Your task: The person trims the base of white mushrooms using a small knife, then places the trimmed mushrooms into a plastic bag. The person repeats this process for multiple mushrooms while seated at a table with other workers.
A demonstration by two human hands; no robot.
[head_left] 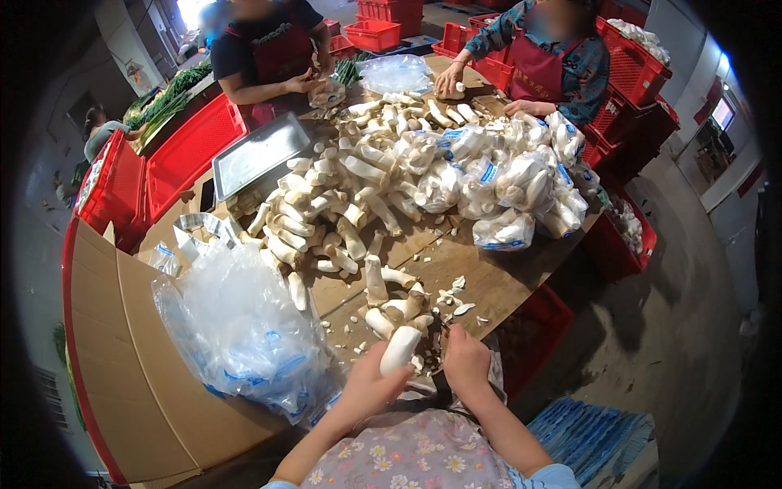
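My left hand (373,380) is closed around a thick white king oyster mushroom (401,350), held upright at the table's near edge. Beside it on the right, my right hand (467,359) is a fist around a thin dark tool (444,332) that looks like a small knife, its handle hidden in my fingers. The two hands are a short gap apart. Just beyond them lie a few loose mushrooms (377,281) and white trimmings (463,309). A big heap of mushrooms (350,200) covers the middle of the table (432,253).
Clear plastic bags (244,326) pile up at left, near a metal tray (261,155) and a cardboard sheet (122,350). Bagged mushrooms (521,179) stand at right. Two co-workers in red aprons (538,77) handle mushrooms across the table. Red crates (631,236) flank it.
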